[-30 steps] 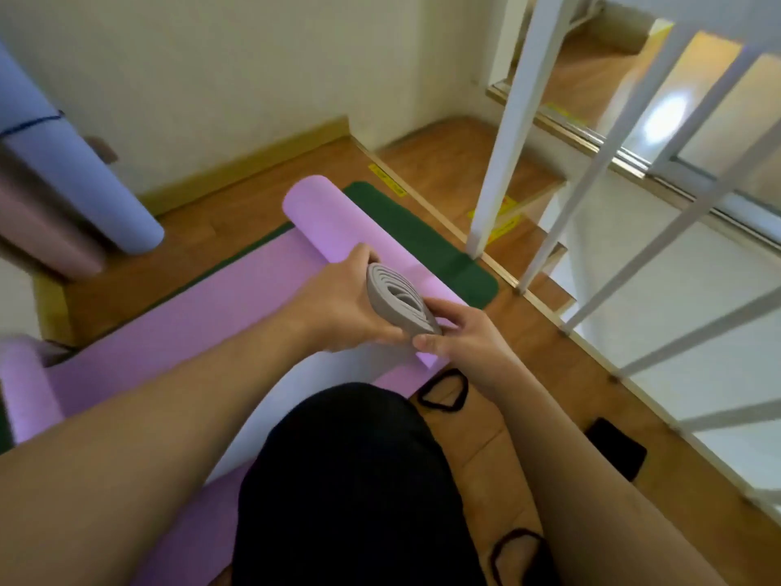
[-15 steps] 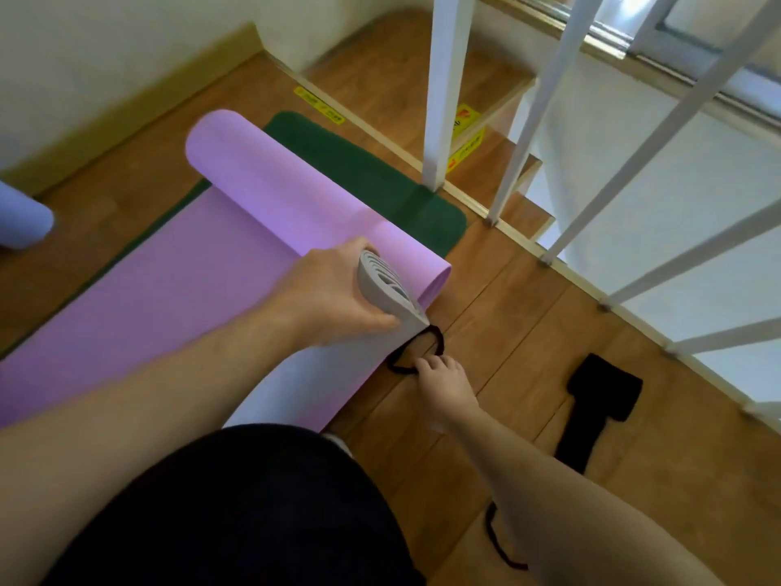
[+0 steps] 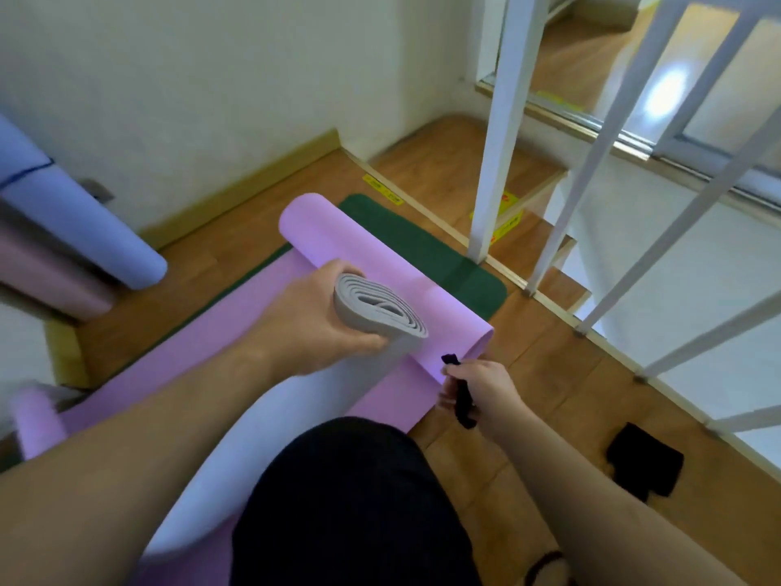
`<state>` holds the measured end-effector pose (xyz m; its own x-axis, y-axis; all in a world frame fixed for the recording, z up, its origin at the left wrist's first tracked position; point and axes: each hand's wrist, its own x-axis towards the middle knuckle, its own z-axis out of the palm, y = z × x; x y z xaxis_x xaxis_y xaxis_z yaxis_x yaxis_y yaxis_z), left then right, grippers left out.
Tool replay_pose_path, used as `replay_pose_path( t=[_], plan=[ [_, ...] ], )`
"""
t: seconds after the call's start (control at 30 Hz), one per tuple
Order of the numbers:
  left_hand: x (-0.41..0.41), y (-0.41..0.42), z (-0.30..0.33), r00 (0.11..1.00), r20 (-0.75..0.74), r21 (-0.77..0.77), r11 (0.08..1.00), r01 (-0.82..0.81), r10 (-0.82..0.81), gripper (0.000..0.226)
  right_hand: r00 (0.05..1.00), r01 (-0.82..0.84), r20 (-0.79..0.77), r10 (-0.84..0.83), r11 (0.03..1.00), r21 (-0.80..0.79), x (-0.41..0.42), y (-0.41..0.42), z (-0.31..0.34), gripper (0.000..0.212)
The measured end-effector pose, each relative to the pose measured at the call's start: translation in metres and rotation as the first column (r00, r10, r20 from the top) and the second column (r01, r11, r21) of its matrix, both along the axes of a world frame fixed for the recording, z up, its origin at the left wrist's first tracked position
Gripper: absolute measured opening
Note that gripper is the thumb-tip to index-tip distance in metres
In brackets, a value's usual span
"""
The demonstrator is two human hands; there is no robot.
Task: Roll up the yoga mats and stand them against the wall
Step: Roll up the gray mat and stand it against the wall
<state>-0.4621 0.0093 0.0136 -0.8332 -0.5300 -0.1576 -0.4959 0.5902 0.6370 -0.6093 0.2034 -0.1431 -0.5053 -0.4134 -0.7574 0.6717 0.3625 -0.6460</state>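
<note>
Up off the floor, the left hand squeezed the rolled grey mat so it stayed tight, while the right hand pinched a black strap (probably for tying it).

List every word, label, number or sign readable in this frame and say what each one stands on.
No text can be read here.
Yellow strip label on the floor edge by the top stair: dark marks, too blurred to read.
Yellow sticker on the stair riser behind the white post: red marks, too blurred to read.
The rolled grey mat, pink mat and black strap show no print.
</note>
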Motion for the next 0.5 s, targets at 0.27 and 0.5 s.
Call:
replay_pose_path(
  t=[0.27, 0.5],
  plan=[
    [0.182, -0.02, 0.127, 0.893, -0.33, -0.063, 0.937, -0.345, 0.306, 0.068, 0.94, -0.342, -0.145, 0.31, 0.865, -0.367, 0.068, -0.087, 0.23, 0.034],
    [0.325, -0.01, 0.157, 0.607, -0.574, 0.153, 0.801, -0.579, 0.549, 0.074, 0.516, -0.806, -0.677, 0.524, 0.564, -0.177, 0.21, -0.14, 0.336, 0.048]
  ],
)
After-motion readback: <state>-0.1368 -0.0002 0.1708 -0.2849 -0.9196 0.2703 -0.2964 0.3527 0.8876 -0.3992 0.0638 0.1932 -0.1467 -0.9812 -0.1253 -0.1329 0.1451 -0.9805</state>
